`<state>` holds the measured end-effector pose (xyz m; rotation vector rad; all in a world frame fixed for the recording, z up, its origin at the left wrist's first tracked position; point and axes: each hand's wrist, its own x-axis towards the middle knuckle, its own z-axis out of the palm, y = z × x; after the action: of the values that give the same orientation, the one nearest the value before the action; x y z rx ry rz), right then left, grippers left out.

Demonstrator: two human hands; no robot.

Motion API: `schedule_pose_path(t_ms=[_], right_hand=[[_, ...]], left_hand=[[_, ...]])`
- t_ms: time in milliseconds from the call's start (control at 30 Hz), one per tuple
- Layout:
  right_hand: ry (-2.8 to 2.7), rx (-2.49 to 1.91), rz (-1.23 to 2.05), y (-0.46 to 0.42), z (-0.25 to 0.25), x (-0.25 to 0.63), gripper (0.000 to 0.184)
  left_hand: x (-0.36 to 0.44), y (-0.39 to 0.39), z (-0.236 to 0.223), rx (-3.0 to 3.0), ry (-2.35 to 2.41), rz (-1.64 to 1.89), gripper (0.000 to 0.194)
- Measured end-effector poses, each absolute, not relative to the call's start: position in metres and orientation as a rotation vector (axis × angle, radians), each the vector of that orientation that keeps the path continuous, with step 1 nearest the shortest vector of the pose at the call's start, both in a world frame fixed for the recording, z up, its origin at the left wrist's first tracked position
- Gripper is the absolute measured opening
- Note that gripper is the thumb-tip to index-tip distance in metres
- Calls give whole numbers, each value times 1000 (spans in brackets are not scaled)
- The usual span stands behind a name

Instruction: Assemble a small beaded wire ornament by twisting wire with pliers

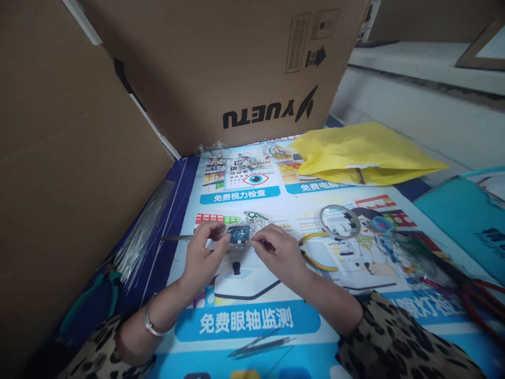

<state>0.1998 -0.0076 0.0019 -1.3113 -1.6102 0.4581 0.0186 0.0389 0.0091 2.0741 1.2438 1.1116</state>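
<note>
Between my two hands, over the printed poster, is a small dark-blue flat piece point(239, 234) with a clear, shiny edge. My left hand point(205, 258) pinches it at its left side with thumb and forefinger. A thin dark strip point(176, 238) sticks out to the left from behind that hand. Thumb and fingers of my right hand point(282, 255) are pressed together at the piece's right edge; whatever is between them is too small to make out. Just behind the piece lies a tangle of thin wire point(255, 217) with a green part.
Yellow-handled pliers point(321, 266), a clear tape roll point(340, 221) and a small blue dish point(381, 225) lie right. Red-handled scissors point(469, 295) are farther right. Left are wire lengths point(144, 231) and teal pliers point(92, 297). Cardboard point(221, 63) and a yellow bag point(363, 150) stand behind.
</note>
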Motion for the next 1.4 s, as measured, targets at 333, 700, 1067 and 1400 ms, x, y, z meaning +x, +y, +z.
schedule_pose_path(t_ms=[333, 700, 1067, 1400], right_hand=[[-1622, -1317, 492, -8, 6, 198, 8], [-1592, -1350, 537, -8, 7, 195, 7], [-1565, -1361, 555, -7, 8, 196, 7], [-1499, -1367, 585, -5, 6, 198, 6]], left_hand=[[21, 42, 11, 2330, 1096, 1072, 7], [20, 45, 9, 2193, 1159, 969, 9], [21, 43, 11, 2073, 1167, 935, 11], [18, 45, 12, 2121, 1130, 1037, 12]])
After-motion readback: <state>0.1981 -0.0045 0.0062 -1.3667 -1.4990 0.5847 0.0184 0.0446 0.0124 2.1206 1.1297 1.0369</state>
